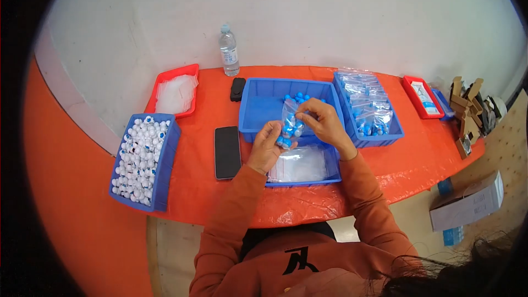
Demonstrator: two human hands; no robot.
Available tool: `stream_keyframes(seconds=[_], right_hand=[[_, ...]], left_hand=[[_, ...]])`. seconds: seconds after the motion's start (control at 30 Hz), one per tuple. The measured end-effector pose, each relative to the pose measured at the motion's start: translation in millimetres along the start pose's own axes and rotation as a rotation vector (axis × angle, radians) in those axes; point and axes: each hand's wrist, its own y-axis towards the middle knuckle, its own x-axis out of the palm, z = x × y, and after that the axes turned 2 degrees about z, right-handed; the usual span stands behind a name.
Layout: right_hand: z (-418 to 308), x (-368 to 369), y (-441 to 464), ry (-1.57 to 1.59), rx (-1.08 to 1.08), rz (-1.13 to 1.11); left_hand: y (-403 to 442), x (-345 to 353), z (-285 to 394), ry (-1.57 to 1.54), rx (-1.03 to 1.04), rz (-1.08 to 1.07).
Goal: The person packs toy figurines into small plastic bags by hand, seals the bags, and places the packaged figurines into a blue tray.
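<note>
Blue-and-white balls (287,131) sat in one clear bag (290,111) above the front blue bin (308,185), the left hand (265,151) cupping its lower part, the right hand (324,121) pinching near its top. A loose pinch or a tilted bag could have spilled them; a snag could have torn the thin plastic. Around the pair stood three more blue bins, holding white balls (137,159), loose blue balls (300,97) and filled bags (366,104), plus two red trays, one bottle (230,55), one phone (227,153) and one black device (237,89). The balls and filled bags appeared too jumbled to count.
</note>
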Motion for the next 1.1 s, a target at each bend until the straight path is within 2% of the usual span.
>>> stream_keyframes(seconds=[0.1,0.23,0.43,0.57,0.73,0.93,1.07,1.1], right_hand=[[-1,-1,1,-0.024,0.015,0.027],[0,-3,1,-0.056,-0.008,-0.054],[-4,-3,5,0.036,-0.083,-0.072],[-5,-1,4,0.237,0.009,-0.079],[2,3,2,0.337,0.08,-0.051],[-1,4,6,0.573,0.282,-0.015],[20,5,-1,0.249,0.245,-0.401],[20,6,-1,0.25,0.246,-0.398]], left_hand=[[-3,8,4,0.008,-0.018,0.054],[-2,-4,-3,0.307,0.069,-0.001],[-4,2,0,0.259,-0.013,-0.079],[-4,-6,-4,0.463,0.025,-0.051],[-6,-8,-3,0.721,0.052,-0.045],[2,-21,-7,0.546,0.229,0.013],[2,-9,-5,0.357,0.178,0.113],[2,-10,-5,0.359,0.176,0.111]])
